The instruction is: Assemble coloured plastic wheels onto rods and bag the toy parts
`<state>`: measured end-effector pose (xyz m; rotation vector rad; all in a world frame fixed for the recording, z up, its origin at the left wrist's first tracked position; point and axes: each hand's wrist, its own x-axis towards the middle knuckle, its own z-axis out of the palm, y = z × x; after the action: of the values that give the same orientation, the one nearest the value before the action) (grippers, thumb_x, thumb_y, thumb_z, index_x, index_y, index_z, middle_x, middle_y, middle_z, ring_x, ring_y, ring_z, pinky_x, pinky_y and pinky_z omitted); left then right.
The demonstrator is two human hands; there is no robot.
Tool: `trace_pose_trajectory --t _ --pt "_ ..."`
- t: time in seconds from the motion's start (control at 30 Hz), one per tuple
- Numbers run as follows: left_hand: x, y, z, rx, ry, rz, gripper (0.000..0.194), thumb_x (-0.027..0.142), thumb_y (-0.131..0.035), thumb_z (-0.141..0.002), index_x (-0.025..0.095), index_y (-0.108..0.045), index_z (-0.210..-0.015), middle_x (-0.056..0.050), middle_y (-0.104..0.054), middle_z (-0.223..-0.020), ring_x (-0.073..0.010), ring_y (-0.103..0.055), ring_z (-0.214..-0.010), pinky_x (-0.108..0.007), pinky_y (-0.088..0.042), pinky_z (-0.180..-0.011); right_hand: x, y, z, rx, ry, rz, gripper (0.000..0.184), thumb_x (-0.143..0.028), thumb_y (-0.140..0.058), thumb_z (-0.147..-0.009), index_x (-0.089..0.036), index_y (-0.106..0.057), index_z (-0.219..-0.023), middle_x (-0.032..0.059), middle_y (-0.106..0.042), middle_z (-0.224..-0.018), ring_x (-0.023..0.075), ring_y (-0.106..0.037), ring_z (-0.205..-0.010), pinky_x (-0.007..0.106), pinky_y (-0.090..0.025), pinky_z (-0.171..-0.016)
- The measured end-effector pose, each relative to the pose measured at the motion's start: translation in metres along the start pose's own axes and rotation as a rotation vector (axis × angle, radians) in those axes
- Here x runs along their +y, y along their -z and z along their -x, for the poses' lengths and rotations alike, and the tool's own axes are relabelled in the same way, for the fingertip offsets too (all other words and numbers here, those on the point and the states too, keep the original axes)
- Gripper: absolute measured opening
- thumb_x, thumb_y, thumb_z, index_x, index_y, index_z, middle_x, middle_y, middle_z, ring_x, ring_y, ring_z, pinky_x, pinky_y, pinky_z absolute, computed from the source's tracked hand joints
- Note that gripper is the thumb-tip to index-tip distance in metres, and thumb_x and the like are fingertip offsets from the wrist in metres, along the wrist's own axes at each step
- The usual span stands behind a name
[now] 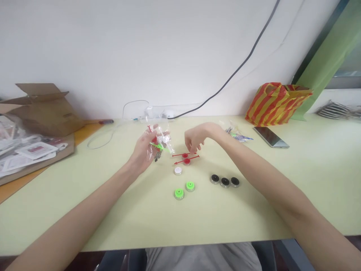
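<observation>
My left hand (145, 146) is closed on a clear plastic bag (165, 139) with small white, red and green parts inside, lifted over the table. My right hand (196, 139) reaches down with bent fingers, its fingertips at the upper red arrow (179, 155). That arrow lies across a red-topped round piece (185, 155). Just in front, a second red arrow (180, 162) crosses another red-topped piece (186, 162). Nearer to me sit a white round piece (178, 171) and two bright green ones (190, 186). Several black-topped round pieces (225, 182) stand in a row on the right.
Behind my right wrist lies another bag of coloured parts (238, 136). A phone (270, 137) and a red-yellow striped bag (278, 103) are at the right. On the left are a cardboard box (50, 109) and white packets (36, 150). A black cable (239, 67) hangs along the wall.
</observation>
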<state>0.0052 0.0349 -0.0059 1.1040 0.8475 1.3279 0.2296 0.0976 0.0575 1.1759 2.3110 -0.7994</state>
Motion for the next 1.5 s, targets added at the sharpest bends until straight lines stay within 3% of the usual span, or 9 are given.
trace_pose_trajectory --t 0.3,0.47,0.6,0.77,0.87,1.03,1.17,1.27,1.5 --pt "-0.005 -0.003 0.008 -0.139 -0.047 -0.151 0.055 0.034 -0.091 -0.078 0.018 -0.071 -0.127 -0.016 -0.076 -0.126 -0.0285 -0.076 -0.109 -0.036 -0.060 -0.089 0.006 -0.004 -0.015 -0.037 0.005 0.009 0.038 -0.049 -0.087 -0.068 -0.015 -0.076 -0.082 0.0060 -0.075 -0.089 0.0211 -0.068 -0.081 0.032 -0.048 -0.070" --pt "-0.006 0.001 0.006 -0.095 -0.087 -0.248 0.041 0.039 -0.089 -0.078 0.016 -0.078 -0.111 -0.016 -0.079 -0.119 -0.0282 -0.078 -0.097 -0.034 -0.062 -0.076 0.007 -0.007 -0.024 -0.023 -0.004 0.059 0.033 -0.039 -0.090 -0.063 -0.015 -0.076 -0.081 0.0035 -0.072 -0.077 0.0210 -0.067 -0.080 0.031 -0.046 -0.071" --pt "-0.004 0.000 0.006 -0.113 -0.100 -0.212 0.042 0.039 -0.088 -0.079 0.015 -0.078 -0.113 -0.017 -0.077 -0.124 -0.0315 -0.076 -0.107 -0.034 -0.062 -0.078 0.019 -0.001 -0.019 0.048 0.088 -0.043 0.028 -0.037 -0.085 -0.069 -0.014 -0.077 -0.084 0.0043 -0.073 -0.076 0.0191 -0.067 -0.076 0.030 -0.046 -0.069" --pt "0.000 -0.003 0.011 -0.152 -0.059 -0.216 0.060 0.036 -0.091 -0.077 0.019 -0.069 -0.131 -0.018 -0.076 -0.128 -0.0345 -0.074 -0.114 -0.036 -0.062 -0.082 0.041 0.019 0.020 0.359 0.187 -0.123 0.017 -0.030 -0.071 -0.084 -0.014 -0.076 -0.087 0.0036 -0.071 -0.070 0.0156 -0.063 -0.063 0.029 -0.043 -0.061" --pt "0.000 -0.003 0.012 -0.201 -0.050 -0.238 0.054 0.043 -0.085 -0.083 0.017 -0.069 -0.128 -0.020 -0.076 -0.125 -0.0347 -0.076 -0.110 -0.039 -0.063 -0.083 0.048 0.027 0.052 0.620 0.145 -0.142 0.014 -0.024 -0.063 -0.092 -0.014 -0.073 -0.088 0.0057 -0.071 -0.071 0.0159 -0.063 -0.062 0.029 -0.044 -0.062" --pt "-0.002 -0.003 0.013 -0.318 -0.043 -0.310 0.046 0.041 -0.081 -0.088 0.015 -0.071 -0.124 -0.020 -0.078 -0.119 -0.0340 -0.078 -0.103 -0.041 -0.063 -0.081 0.029 0.025 0.097 1.047 0.246 -0.272 0.015 -0.033 -0.064 -0.098 -0.020 -0.063 -0.091 0.0035 -0.068 -0.071 0.0149 -0.059 -0.060 0.030 -0.043 -0.060" --pt "-0.002 -0.005 0.016 -0.396 -0.022 -0.302 0.062 0.036 -0.083 -0.087 0.018 -0.059 -0.141 -0.018 -0.080 -0.112 -0.0332 -0.080 -0.094 -0.042 -0.063 -0.079 -0.008 0.016 0.119 0.976 0.422 -0.278 0.024 -0.044 -0.072 -0.094 -0.022 -0.066 -0.090 0.0009 -0.065 -0.068 0.0142 -0.054 -0.060 0.030 -0.041 -0.059" --pt "0.000 -0.006 0.017 -0.404 -0.019 -0.319 0.072 0.035 -0.084 -0.086 0.020 -0.052 -0.149 -0.019 -0.079 -0.115 -0.0330 -0.080 -0.095 -0.042 -0.062 -0.082 -0.029 0.011 0.122 0.881 0.399 -0.168 0.021 -0.038 -0.074 -0.092 -0.020 -0.069 -0.084 0.0017 -0.063 -0.066 0.0145 -0.054 -0.061 0.030 -0.039 -0.058" --pt "0.002 -0.007 0.019 -0.437 -0.018 -0.354 0.079 0.034 -0.086 -0.084 0.021 -0.049 -0.152 -0.019 -0.079 -0.115 -0.0336 -0.080 -0.096 -0.041 -0.062 -0.081 -0.026 0.014 0.113 0.986 0.271 -0.031 0.017 -0.024 -0.068 -0.092 -0.018 -0.071 -0.077 0.0035 -0.062 -0.066 0.0154 -0.051 -0.062 0.032 -0.034 -0.057"
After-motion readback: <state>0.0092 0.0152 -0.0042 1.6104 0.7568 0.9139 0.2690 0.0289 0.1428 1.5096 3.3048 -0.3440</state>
